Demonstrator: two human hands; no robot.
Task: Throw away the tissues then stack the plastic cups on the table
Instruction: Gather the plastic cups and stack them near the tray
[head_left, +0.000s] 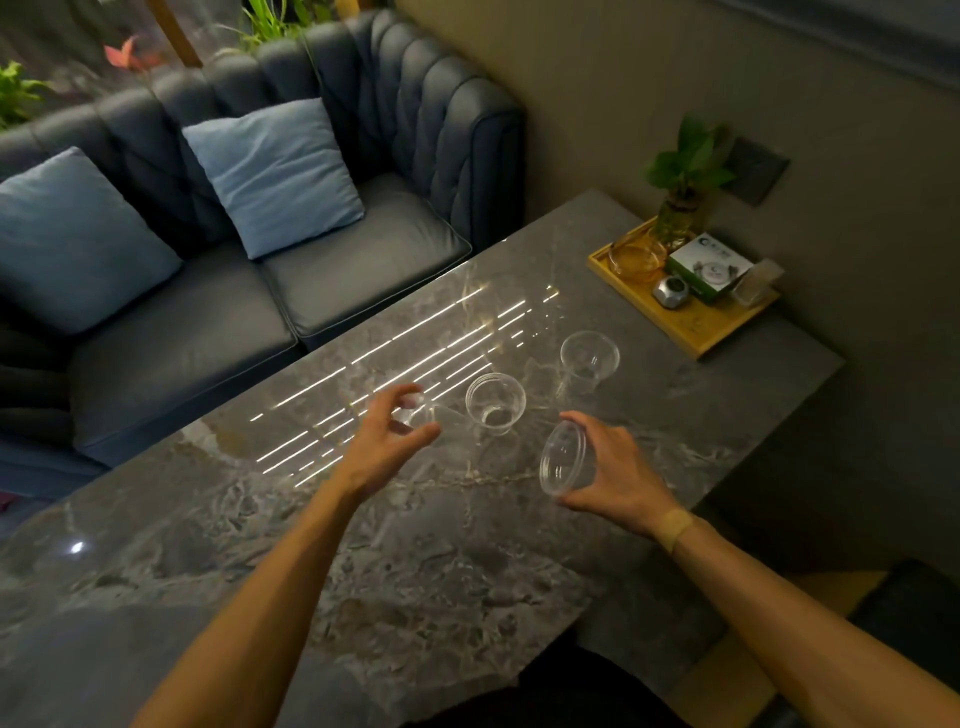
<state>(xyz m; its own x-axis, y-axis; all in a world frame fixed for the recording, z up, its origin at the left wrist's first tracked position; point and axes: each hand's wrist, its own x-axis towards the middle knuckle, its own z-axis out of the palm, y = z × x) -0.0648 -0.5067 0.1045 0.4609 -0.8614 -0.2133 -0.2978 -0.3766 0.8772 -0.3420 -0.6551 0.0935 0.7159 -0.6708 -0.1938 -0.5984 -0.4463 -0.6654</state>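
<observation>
Clear plastic cups are spread over the grey marble table. My right hand grips one clear cup tilted on its side, mouth facing left, just above the tabletop. My left hand has its fingers curled around another clear cup near the table's middle; whether it rests on the table I cannot tell. An upright cup stands between my hands. A third free cup stands upright further right. No tissues are visible.
A wooden tray at the table's far right corner carries a glass bowl, a small box, a metal object and a potted plant. A dark sofa with two blue cushions runs along the table's far side.
</observation>
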